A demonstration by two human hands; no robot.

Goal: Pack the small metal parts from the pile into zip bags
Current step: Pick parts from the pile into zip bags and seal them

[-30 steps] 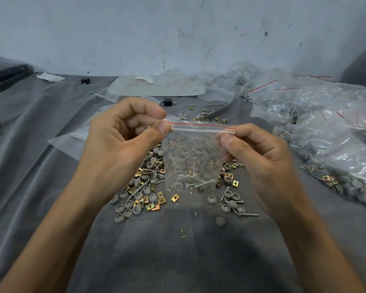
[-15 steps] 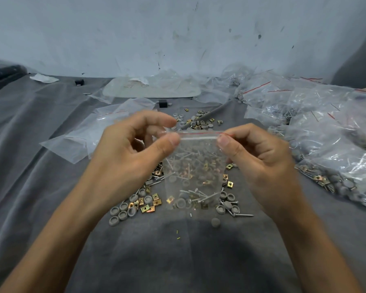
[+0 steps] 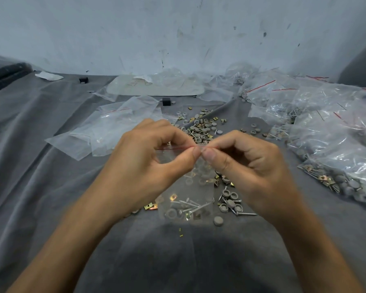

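At frame centre, the left hand (image 3: 144,166) and right hand (image 3: 247,166) pinch the red-lined top of a part-filled zip bag (image 3: 186,199), thumbs meeting, apparently to seal it above the pile (image 3: 201,127) on the cloth (image 3: 51,187).

Dim, even light; soft shadow near bottom, glare on plastic, edges bowed.

Bare from forearm to fingertip, left hand (image 3: 144,166) and right hand (image 3: 258,166) alike. Short, rounded thumbnails (image 3: 209,154) — neatly trimmed. Creased knuckles, slim wrists.
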